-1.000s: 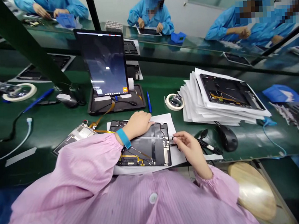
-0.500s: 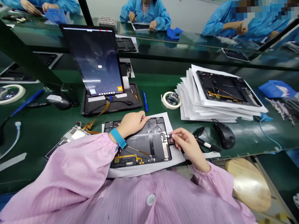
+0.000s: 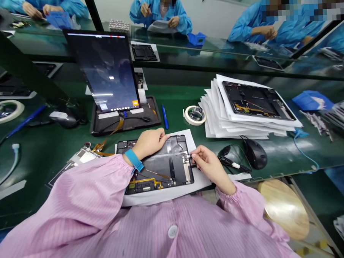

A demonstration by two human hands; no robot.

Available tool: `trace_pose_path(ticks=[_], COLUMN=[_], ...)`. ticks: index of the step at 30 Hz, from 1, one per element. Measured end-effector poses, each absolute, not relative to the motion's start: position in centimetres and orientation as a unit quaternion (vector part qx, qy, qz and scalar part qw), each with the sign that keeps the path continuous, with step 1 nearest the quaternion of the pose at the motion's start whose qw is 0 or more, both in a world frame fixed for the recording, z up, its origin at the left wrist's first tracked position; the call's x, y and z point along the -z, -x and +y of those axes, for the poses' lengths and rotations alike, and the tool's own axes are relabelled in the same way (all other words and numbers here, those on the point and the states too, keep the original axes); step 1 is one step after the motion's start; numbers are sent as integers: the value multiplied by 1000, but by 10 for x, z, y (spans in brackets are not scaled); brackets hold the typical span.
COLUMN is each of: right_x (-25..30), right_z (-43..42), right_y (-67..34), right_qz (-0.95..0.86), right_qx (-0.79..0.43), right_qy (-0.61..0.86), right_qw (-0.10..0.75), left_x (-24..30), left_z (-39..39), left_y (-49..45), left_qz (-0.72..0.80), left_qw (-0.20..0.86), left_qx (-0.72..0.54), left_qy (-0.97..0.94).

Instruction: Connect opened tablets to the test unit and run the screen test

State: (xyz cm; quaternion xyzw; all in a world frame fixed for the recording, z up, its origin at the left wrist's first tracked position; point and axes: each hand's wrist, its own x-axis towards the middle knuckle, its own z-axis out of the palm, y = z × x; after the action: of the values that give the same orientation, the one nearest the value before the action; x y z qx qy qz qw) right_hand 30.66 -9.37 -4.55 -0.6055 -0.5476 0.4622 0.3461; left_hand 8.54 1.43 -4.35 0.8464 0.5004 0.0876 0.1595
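Observation:
An opened tablet housing [image 3: 159, 168] with its inner parts showing lies on a white sheet in front of me. My left hand [image 3: 149, 142], with a blue wristband, reaches across its far side and holds the far edge; most of those fingers are hidden. At the housing's right edge, my right hand [image 3: 206, 162] pinches a small cable plug [image 3: 192, 161] between thumb and fingertips. The plug touches the port there; how deep it sits I cannot tell. A black cable [image 3: 233, 164] lies right of that hand.
A lit screen [image 3: 106, 71] stands on a black stand behind the housing. A circuit board [image 3: 82, 155] lies left, a blue pen [image 3: 165, 117] and a tape roll [image 3: 194, 115] beyond. Right are stacked sheets with another housing [image 3: 256, 98] and a mouse [image 3: 255, 154]. Co-workers sit opposite.
My right hand has moved slightly closer against the housing's right edge with the plug. My left hand stays in place. A co-worker opposite has lifted a white sheet.

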Motion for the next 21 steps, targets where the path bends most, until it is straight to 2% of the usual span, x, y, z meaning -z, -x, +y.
trace_pose_path(ticks=[5, 10, 13, 16, 19, 21], right_x=[47, 46, 44, 38, 30, 28], right_z=[-96, -87, -85, -93, -107, -114], right_y=[-305, -309, -310, -307, -299, -291], right_qz=[-537, -512, -528, -616, -703, -728], right_qx=[-480, -566, -549, -401, -156, -47], right_qy=[593, 551, 558, 613, 666, 673], right_qw=[360, 336, 331, 290, 193, 123], left_x=[44, 47, 47, 46, 45, 46], left_z=[14, 14, 15, 15, 14, 13], left_y=[-84, -84, -83, -83, -83, -83], left_qz=[499, 504, 505, 502, 499, 494], left_qw=[164, 162, 158, 158, 166, 169], left_qx=[-91, -96, -101, -99, -99, -101], left_qy=[-846, -843, -843, -844, -845, -847])
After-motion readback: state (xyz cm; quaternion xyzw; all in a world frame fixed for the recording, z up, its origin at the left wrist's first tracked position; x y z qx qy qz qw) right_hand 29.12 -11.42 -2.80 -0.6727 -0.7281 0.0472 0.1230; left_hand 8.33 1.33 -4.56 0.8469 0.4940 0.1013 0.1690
